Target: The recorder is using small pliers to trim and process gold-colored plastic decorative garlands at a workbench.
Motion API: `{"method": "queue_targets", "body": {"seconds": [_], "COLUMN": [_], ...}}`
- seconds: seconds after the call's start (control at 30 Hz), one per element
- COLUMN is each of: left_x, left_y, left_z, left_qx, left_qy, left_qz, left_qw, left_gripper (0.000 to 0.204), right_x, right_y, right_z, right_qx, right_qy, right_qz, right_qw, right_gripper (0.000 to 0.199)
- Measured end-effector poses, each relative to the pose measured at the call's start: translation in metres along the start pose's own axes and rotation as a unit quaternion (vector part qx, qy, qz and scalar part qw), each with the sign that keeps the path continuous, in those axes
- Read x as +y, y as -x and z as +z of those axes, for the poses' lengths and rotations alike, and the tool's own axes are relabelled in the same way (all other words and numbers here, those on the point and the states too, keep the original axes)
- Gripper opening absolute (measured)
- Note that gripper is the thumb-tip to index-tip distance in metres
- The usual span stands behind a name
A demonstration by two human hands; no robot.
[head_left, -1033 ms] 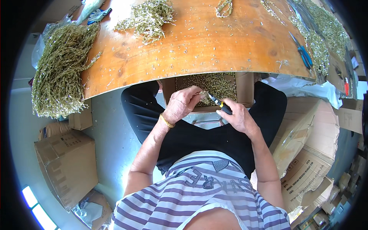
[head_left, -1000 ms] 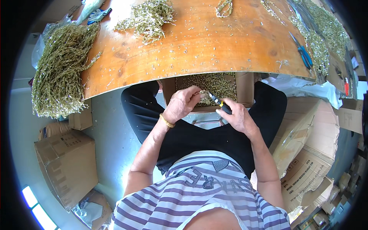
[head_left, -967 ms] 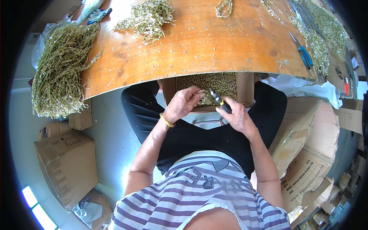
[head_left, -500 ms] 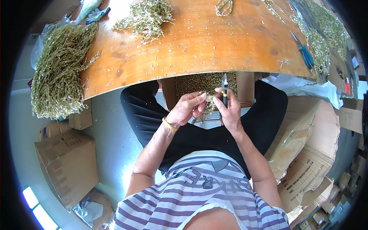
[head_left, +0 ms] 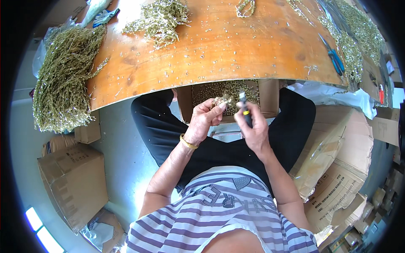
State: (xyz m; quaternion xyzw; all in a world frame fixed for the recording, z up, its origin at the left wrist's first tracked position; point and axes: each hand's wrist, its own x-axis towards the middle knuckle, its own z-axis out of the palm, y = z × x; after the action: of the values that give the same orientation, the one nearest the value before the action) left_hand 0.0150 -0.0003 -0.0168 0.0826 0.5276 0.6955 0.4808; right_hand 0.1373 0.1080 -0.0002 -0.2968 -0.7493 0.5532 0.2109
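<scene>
My left hand (head_left: pixel 205 119) pinches a small gold beaded strand (head_left: pixel 223 100) between thumb and fingers. Just to the right, my right hand (head_left: pixel 254 126) is wrapped round a pair of cutting pliers (head_left: pixel 247 114) with black and yellow grips, their jaws pointing away from me. The jaws are a little apart from the strand. Below both hands an open cardboard box (head_left: pixel 270 99) sits between my knees, under the table's front edge. Many small gold beads (head_left: pixel 206 92) lie in it.
The curved wooden table (head_left: pixel 202 50) carries scattered beads, a gold strand heap (head_left: pixel 162 21) and blue-handled pliers (head_left: pixel 336 62). A thick gold bundle (head_left: pixel 67 76) hangs over its left edge. Cardboard boxes (head_left: pixel 78 181) stand at my left; cardboard sheets (head_left: pixel 337 168) lean at my right.
The pliers and my right hand have drawn back from the strand and tilted. My left hand has lifted the strand slightly and bunched it up at the fingertips.
</scene>
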Motion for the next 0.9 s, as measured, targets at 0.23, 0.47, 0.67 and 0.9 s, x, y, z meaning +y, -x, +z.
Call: {"method": "queue_targets", "body": {"seconds": [0.23, 0.47, 0.67, 0.9], "left_x": [0.001, 0.000, 0.001, -0.010], "left_y": [-0.001, 0.002, 0.004, -0.009], "left_z": [0.003, 0.000, 0.002, -0.018], "left_qx": [-0.005, 0.017, 0.043, 0.027], "left_qy": [0.048, -0.001, -0.083, -0.163], "left_qz": [0.014, 0.031, 0.063, 0.072], "left_qw": [0.999, 0.999, 0.994, 0.984], "left_gripper": [0.012, 0.010, 0.008, 0.013], "right_x": [0.003, 0.002, 0.003, 0.007], "right_y": [0.013, 0.013, 0.011, 0.006], "right_z": [-0.001, -0.002, -0.001, -0.012], "right_qx": [-0.062, -0.066, -0.065, -0.154], "right_qy": [0.100, 0.183, 0.218, 0.080], "right_qz": [-0.023, -0.059, -0.061, 0.006], "right_qw": [0.993, 0.979, 0.972, 0.985], "right_gripper": [0.034, 0.034, 0.033, 0.030]}}
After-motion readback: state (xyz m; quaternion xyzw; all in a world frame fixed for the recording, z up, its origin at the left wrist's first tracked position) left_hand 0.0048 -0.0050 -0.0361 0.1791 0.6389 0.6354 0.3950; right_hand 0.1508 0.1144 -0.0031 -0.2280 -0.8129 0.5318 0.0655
